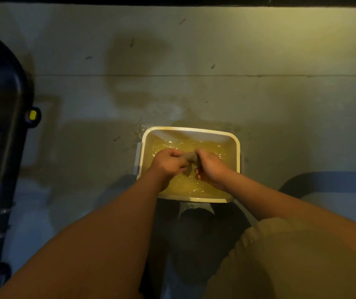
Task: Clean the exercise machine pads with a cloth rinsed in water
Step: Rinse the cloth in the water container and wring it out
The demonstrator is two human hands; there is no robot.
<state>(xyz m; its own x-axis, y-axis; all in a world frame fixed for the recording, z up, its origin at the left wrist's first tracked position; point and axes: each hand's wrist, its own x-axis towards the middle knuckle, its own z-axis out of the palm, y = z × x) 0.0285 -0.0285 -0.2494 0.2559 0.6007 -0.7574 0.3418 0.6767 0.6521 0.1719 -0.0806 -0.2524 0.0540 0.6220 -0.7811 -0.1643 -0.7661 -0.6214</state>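
At the frame's centre, a person is bending over a tub [191, 130] of yellowish water on the floor. The left hand [168, 161] and right hand [210, 166] are each gripping one end of a cloth [189, 156], wringing it just above the water. Twisting hard could splash the already wet floor, likely making it slippery.
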